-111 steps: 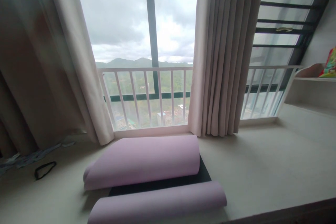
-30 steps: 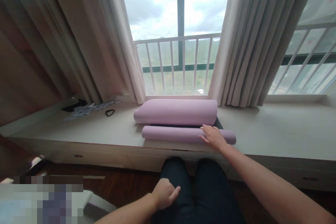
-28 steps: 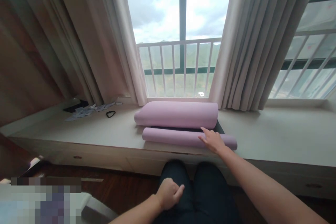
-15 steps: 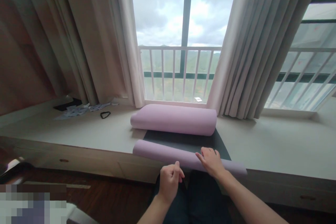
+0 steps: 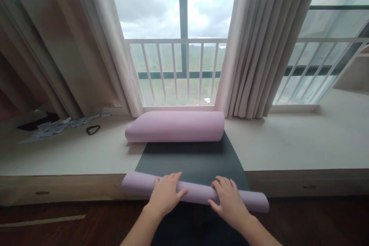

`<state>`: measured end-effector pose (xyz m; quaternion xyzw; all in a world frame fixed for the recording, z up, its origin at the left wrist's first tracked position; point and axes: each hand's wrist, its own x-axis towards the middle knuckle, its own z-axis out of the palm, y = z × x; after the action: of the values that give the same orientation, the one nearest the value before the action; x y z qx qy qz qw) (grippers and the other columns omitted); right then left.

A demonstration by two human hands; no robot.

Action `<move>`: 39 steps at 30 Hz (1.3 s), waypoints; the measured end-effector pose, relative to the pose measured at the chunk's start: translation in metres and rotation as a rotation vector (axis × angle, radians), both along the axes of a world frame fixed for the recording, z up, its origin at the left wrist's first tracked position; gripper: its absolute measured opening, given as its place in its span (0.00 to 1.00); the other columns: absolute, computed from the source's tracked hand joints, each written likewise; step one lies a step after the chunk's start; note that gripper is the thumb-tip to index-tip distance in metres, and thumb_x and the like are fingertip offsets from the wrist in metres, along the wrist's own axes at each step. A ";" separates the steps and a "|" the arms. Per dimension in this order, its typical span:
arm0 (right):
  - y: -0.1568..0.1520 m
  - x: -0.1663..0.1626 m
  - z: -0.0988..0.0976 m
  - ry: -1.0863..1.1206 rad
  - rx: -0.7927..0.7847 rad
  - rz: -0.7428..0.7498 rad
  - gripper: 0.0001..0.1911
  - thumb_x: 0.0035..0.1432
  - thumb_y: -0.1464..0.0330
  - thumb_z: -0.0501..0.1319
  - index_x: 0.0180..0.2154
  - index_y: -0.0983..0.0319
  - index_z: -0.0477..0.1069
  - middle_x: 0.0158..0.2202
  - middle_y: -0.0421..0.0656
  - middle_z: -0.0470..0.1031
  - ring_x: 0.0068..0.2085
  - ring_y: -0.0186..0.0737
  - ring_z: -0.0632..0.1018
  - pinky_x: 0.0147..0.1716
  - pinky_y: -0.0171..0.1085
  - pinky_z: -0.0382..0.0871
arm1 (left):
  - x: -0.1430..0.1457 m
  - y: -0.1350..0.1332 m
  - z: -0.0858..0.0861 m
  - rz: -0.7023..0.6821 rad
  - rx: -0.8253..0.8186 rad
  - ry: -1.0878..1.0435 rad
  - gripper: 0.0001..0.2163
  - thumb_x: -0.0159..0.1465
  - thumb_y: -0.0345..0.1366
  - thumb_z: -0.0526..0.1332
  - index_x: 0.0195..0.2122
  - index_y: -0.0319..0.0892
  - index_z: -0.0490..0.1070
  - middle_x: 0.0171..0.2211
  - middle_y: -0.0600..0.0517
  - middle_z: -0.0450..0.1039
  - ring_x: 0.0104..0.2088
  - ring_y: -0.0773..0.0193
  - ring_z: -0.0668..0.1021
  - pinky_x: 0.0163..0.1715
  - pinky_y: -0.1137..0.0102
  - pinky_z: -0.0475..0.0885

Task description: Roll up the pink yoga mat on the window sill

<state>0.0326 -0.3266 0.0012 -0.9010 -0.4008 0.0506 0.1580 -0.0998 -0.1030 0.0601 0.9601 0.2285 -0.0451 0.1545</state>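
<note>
A yoga mat, pink outside and dark grey inside, lies partly unrolled on a pale window platform. Its thick roll rests by the window. The thin rolled end hangs over the platform's front edge. My left hand lies on that thin roll left of centre, fingers flat and together. My right hand rests on the same roll to the right, fingers curved over it.
Beige curtains hang at both sides of the window with a white railing. A black elastic loop and scraps of paper lie at the platform's left. Dark wooden floor runs below the edge.
The thin roll has been drawn back over the platform's edge, exposing more dark mat. My left hand came up from my lap onto the roll beside my right hand.
</note>
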 end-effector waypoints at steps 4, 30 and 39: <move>-0.011 -0.007 -0.001 0.137 -0.019 0.011 0.20 0.61 0.64 0.64 0.55 0.60 0.72 0.53 0.49 0.76 0.55 0.51 0.73 0.66 0.58 0.53 | -0.021 -0.008 -0.006 -0.020 0.049 0.083 0.37 0.64 0.47 0.63 0.73 0.46 0.60 0.65 0.43 0.71 0.63 0.42 0.70 0.62 0.41 0.60; -0.043 -0.052 0.015 0.268 -0.149 0.059 0.11 0.59 0.69 0.62 0.44 0.58 0.76 0.49 0.45 0.73 0.51 0.52 0.69 0.53 0.51 0.60 | -0.075 -0.034 -0.002 -0.070 -0.040 0.287 0.08 0.64 0.39 0.65 0.44 0.46 0.79 0.49 0.48 0.74 0.53 0.50 0.73 0.51 0.55 0.65; -0.049 -0.053 0.015 0.356 -0.127 0.079 0.08 0.64 0.71 0.61 0.44 0.57 0.75 0.47 0.44 0.73 0.48 0.48 0.70 0.50 0.49 0.62 | -0.085 -0.033 -0.017 -0.072 -0.101 0.272 0.12 0.69 0.36 0.61 0.51 0.51 0.78 0.49 0.50 0.76 0.52 0.53 0.74 0.49 0.58 0.66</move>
<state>-0.0203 -0.3760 0.0163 -0.8696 -0.3976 0.2405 0.1671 -0.1853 -0.1362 0.0430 0.9437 0.2102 -0.1917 0.1686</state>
